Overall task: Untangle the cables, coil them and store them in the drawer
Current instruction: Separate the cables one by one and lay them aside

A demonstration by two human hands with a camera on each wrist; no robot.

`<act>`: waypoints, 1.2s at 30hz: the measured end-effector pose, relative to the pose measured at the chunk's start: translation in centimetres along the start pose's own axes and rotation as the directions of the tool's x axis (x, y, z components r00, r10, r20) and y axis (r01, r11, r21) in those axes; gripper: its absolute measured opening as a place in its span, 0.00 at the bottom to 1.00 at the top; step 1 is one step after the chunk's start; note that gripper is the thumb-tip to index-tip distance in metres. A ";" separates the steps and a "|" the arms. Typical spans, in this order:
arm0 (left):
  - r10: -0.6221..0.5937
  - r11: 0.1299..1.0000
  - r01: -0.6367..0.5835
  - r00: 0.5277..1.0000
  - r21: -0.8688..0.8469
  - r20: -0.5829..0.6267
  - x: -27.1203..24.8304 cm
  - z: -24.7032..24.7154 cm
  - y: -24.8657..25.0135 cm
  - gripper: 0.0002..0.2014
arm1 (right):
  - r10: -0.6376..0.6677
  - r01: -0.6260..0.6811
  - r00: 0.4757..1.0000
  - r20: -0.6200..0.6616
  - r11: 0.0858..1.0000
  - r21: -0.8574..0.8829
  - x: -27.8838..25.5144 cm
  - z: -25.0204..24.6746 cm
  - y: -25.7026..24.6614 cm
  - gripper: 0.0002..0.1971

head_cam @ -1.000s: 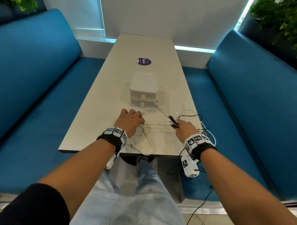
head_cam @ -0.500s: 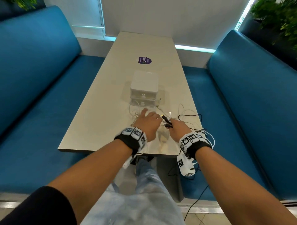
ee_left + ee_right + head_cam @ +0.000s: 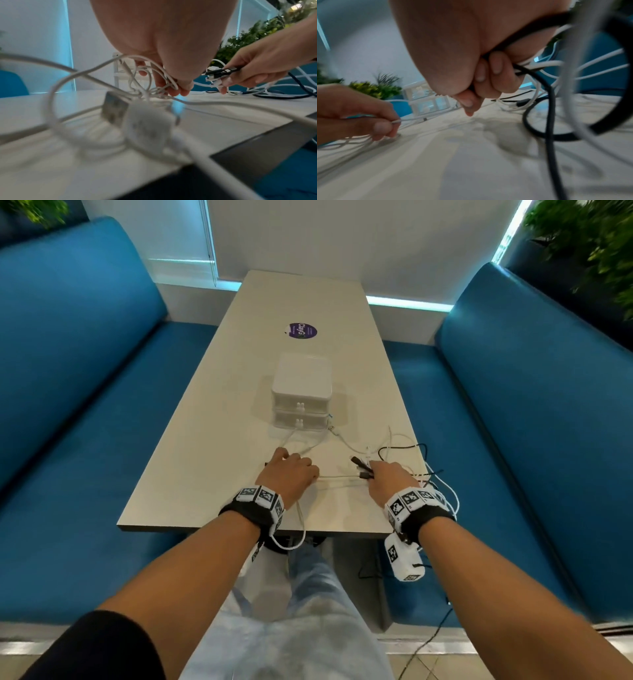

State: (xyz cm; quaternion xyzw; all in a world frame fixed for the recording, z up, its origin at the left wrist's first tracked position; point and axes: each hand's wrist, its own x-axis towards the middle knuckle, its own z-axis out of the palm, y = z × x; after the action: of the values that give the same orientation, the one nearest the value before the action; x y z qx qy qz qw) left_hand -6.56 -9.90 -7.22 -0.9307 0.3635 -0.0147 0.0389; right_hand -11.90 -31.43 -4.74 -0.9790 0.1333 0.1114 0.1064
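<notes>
A round purple sticker (image 3: 301,331) lies on the table (image 3: 212,419), on the far side of the drawer box (image 3: 302,395). Its white lettering appears to read "ClayGo", turned sideways to the head view; a line of smaller print beside that word is too small to read. The bands on both wrists (image 3: 263,497) carry black-and-white square code markers, patterns only, with no letters or numbers. No other writing can be read on the cables, plugs or drawer fronts.
</notes>
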 end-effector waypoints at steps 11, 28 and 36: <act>-0.020 0.997 0.019 1.000 -0.079 -0.017 -0.3 -0.4 0.4 0.11 | -0.176 0.168 0.983 0.051 0.975 0.143 -0.6 2.0 -5.2 0.07; -0.033 0.986 0.034 0.999 -0.162 0.007 -1.4 0.9 -3.7 0.10 | 0.069 -0.070 0.995 -0.067 0.997 -0.018 0.6 0.4 -1.2 0.11; -0.042 0.993 0.045 0.999 -0.112 0.026 -0.6 0.6 -1.7 0.10 | -0.166 0.166 0.986 -0.014 0.982 0.087 0.4 2.3 -5.5 0.14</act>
State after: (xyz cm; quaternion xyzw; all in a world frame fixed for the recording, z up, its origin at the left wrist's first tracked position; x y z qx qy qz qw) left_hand -5.83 -8.21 -7.65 -0.9391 0.3430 0.0163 -0.0098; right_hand -10.41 -25.81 -6.03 -0.9815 0.0563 0.0929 0.1576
